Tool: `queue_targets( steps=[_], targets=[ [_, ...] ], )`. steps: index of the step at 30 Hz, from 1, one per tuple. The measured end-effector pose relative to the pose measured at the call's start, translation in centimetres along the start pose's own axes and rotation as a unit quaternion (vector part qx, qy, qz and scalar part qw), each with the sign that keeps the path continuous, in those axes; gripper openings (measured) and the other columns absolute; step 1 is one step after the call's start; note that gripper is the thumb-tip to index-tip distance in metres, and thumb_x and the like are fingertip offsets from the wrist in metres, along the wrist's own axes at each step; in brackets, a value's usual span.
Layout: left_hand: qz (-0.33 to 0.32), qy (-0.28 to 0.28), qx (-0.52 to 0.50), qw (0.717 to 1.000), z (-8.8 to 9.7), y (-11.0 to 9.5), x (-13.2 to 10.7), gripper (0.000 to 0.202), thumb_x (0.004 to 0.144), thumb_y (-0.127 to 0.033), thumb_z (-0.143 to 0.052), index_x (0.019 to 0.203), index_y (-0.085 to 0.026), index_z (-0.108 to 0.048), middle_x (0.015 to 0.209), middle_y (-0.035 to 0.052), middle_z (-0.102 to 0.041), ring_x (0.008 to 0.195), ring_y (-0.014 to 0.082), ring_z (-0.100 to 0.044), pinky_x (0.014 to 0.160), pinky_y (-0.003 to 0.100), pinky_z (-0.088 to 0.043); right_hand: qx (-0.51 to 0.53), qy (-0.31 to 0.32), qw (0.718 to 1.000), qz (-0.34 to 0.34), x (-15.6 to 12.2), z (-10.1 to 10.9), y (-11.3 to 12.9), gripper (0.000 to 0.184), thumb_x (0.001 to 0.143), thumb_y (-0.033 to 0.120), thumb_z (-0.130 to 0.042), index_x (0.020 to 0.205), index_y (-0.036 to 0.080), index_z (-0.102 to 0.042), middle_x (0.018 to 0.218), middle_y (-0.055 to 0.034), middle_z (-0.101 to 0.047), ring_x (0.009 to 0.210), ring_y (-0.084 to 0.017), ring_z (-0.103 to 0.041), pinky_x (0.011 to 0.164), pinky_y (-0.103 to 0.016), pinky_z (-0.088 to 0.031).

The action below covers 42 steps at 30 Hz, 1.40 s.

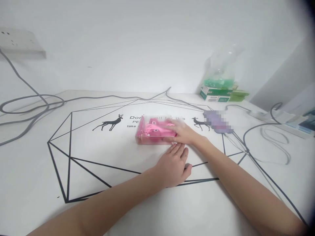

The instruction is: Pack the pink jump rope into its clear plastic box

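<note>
A clear plastic box [139, 139] lies on the table mat, with a bright pink corded item [156, 131] inside that has round eye shapes and looks like a skipping rope. My right hand [184, 132] is around the box's right end, its fingers over the top and along the front side; they are slightly blurred. Just in front of the box's right corner is my left hand [172, 167], palm down, fingers stretched out and thumb apart. Its fingertips come close to the box and my right hand; whether they touch, I cannot tell.
A blurred-out purple phone-like object [218, 121] lies right of the box. Grey cables [86, 97] run along the back and left; more lie at right near a power strip [258, 114]. Green-and-white boxes [216, 93] carry a plastic bag [220, 70] against the wall.
</note>
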<state>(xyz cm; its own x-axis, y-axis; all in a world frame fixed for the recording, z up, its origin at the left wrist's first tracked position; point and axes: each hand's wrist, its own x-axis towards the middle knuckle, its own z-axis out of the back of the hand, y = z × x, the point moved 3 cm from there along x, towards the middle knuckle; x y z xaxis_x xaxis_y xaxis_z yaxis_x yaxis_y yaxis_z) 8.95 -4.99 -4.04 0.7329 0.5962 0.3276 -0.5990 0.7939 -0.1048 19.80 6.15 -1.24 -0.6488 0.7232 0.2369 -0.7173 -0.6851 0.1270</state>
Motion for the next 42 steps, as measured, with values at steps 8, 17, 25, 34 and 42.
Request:
queue_targets(
  steps=[8,17,25,34,42],
  targets=[
    [-0.002,-0.002,0.004,1.0,0.0,-0.1,-0.1,0.052,0.096,-0.034,-0.039,0.135,-0.001,-0.049,0.146,0.0226,-0.046,0.141,0.0317,-0.037,0.118,0.045,-0.03,-0.019,-0.013,1.0,0.02,0.2,0.2,-0.4,0.062,0.085,0.058,-0.062,0.141,0.035,-0.051,0.15,-0.0101,-0.044,0.129,-0.037,-0.048,0.105,-0.053,-0.038],
    [0.006,0.003,-0.003,1.0,-0.1,0.0,-0.1,0.053,0.096,-0.035,-0.039,0.136,-0.001,-0.048,0.147,0.0229,-0.044,0.141,0.0313,-0.037,0.118,0.045,-0.03,-0.002,-0.017,0.998,0.064,0.1,1.0,-0.9,0.051,0.084,0.052,-0.065,0.13,0.03,-0.063,0.144,-0.0106,-0.051,0.122,-0.034,-0.054,0.101,-0.049,-0.042],
    [0.004,-0.012,0.0,1.0,0.0,0.0,-0.2,0.052,0.095,-0.035,-0.041,0.135,-0.002,-0.049,0.146,0.0228,-0.045,0.14,0.0325,-0.039,0.116,0.045,-0.032,0.001,0.0,0.998,0.062,-0.4,2.6,-0.4,0.037,0.082,0.054,-0.066,0.108,0.03,-0.074,0.138,-0.0059,-0.057,0.107,-0.03,-0.062,0.088,-0.042,-0.05],
    [0.005,-0.008,-0.001,1.0,0.1,0.0,-0.2,0.054,0.095,-0.036,-0.041,0.136,-0.001,-0.048,0.147,0.0233,-0.044,0.14,0.032,-0.039,0.116,0.045,-0.032,0.012,0.038,0.999,0.02,-1.4,4.3,-0.9,0.041,0.082,0.058,-0.065,0.114,0.032,-0.072,0.113,-0.0045,-0.071,0.1,-0.028,-0.067,0.081,-0.036,-0.054],
    [0.002,-0.005,0.002,1.0,0.0,0.0,-0.1,0.055,0.096,-0.035,-0.04,0.137,0.002,-0.048,0.146,0.0247,-0.045,0.14,0.0336,-0.038,0.118,0.045,-0.029,-0.092,0.056,0.994,0.005,-1.4,3.0,-0.1,0.053,0.086,0.061,-0.057,0.131,0.033,-0.062,0.146,-0.0094,-0.051,0.114,-0.034,-0.063,0.097,-0.047,-0.047]
  ],
)
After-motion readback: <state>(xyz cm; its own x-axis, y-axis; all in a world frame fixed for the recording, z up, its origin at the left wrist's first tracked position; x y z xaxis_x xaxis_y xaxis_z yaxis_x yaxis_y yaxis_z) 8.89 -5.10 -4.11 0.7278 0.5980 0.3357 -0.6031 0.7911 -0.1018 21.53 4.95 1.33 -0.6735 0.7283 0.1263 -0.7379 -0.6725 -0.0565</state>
